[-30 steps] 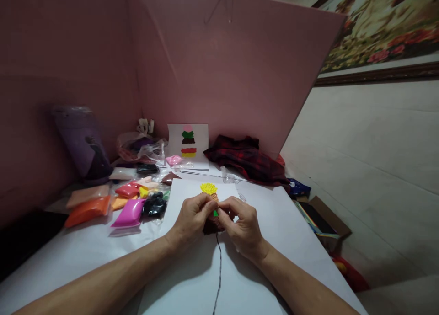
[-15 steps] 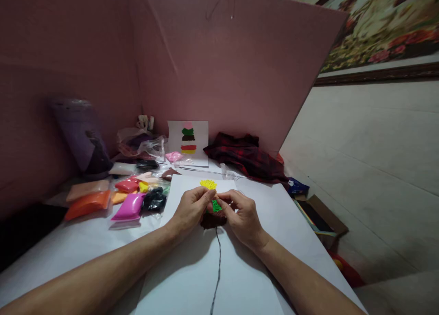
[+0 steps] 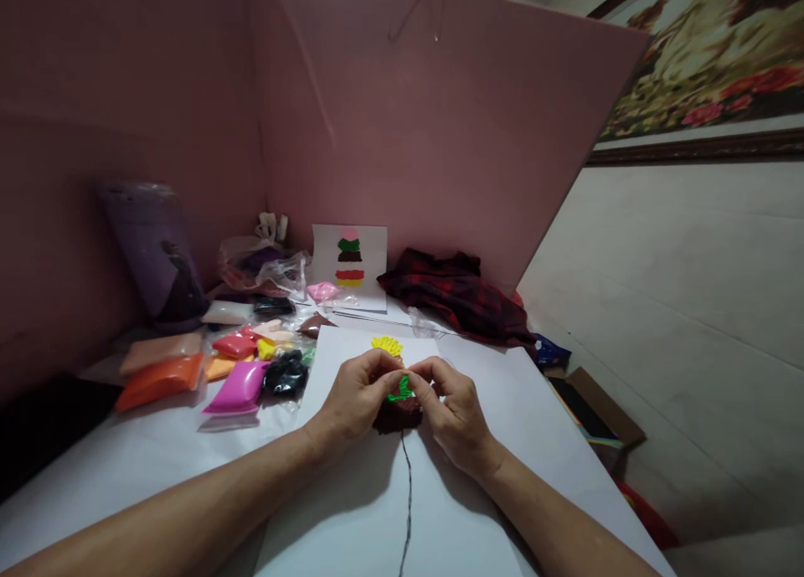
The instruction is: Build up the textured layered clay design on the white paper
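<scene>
A white sheet bears a fringe of yellow clay, a green clay piece and a brown clay mound. From the mound a thin dark twisted strand runs toward me. Above the green piece, my left hand is closed in a pinch, thumb against fingers. My right hand pinches from the other side, and the fingertips of both hands meet. Whatever lies between them is too small and too covered to make out. Part of the clay picture is hidden behind my fingers.
To the left lie several clay packets, among them orange, magenta and black. A card with coloured bands leans at the back, beside a plaid cloth. A purple container stands back left; an opened box sits right.
My fingertips have come closer together and now hide more of the space between them. The whole view has shifted slightly, with everything a little lower and mostly to the right.
</scene>
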A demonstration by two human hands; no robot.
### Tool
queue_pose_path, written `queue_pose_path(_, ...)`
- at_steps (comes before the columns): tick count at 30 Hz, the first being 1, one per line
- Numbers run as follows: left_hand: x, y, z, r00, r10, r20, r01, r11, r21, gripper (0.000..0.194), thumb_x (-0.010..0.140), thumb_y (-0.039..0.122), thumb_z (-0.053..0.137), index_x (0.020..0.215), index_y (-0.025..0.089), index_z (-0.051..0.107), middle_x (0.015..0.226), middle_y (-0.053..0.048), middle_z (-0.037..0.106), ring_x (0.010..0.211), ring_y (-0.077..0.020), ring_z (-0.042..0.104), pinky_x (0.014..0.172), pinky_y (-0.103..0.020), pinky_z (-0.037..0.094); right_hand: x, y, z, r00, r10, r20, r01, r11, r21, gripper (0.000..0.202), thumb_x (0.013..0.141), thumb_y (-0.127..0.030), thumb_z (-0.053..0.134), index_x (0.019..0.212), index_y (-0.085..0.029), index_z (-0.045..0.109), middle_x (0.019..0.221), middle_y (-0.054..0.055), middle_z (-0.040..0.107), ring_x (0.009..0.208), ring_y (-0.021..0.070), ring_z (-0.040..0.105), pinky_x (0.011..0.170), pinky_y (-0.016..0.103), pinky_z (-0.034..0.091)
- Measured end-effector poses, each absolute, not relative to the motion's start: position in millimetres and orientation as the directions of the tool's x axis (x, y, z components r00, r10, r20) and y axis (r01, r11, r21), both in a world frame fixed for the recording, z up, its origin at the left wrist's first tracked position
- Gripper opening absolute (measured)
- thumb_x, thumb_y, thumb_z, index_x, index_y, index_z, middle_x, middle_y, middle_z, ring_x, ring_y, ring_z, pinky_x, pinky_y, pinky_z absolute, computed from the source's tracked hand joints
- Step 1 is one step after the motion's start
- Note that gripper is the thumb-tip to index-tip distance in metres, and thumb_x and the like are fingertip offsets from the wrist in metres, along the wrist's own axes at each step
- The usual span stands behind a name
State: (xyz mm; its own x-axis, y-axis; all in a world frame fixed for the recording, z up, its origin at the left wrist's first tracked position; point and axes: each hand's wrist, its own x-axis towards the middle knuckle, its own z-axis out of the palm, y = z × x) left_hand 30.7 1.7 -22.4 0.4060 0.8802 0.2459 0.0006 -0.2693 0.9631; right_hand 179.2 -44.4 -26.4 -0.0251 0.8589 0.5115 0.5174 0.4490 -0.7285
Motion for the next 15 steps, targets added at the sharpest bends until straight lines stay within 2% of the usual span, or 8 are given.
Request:
queue_pose_path(6,29.6,2.8,-27.1,0.419,0.868,0.268,0.017,-0.303,0.953,0.017,0.074,0.029,0.060,0.076,0.012,0.061,0.072,-0.003,0.061,0.068,-0.0137,0.053,0.065,-0.025,0.042,178.5,-44.3,-26.0,-0.037,0.897,0.440,0.540,0.389,-0.747,0.020,0.092,-0.031,0.042,0.079,-0.018,0.050,0.069,-0.001,0.057,0.060,0.0120,0.051,0.057,0.023,0.039)
queue_pose_path(11,29.1,1.3,-29.4,0.432,0.846,0.311,0.033,-0.360,0.932,0.015,0.076,0.028,0.059,0.077,0.013,0.062,0.071,-0.002,0.061,0.068,-0.0136,0.053,0.067,-0.026,0.043,178.7,-43.1,-26.4,-0.030,0.886,0.463,0.609,0.383,-0.694,0.030,0.094,-0.033,0.034,0.068,-0.020,0.040,0.059,-0.003,0.045,0.054,0.0115,0.042,0.052,0.023,0.033)
queue_pose_path(15,29.2,-0.3,-27.4,0.430,0.837,0.338,0.059,-0.400,0.915,0.015,0.077,0.028,0.058,0.076,0.014,0.062,0.070,-0.002,0.061,0.068,-0.0132,0.052,0.066,-0.025,0.042,179.5,-40.8,-29.1,0.003,0.870,0.493,0.613,0.388,-0.689,0.038,0.093,-0.037,0.036,0.059,-0.021,0.035,0.052,-0.005,0.036,0.049,0.0099,0.035,0.048,0.023,0.030)
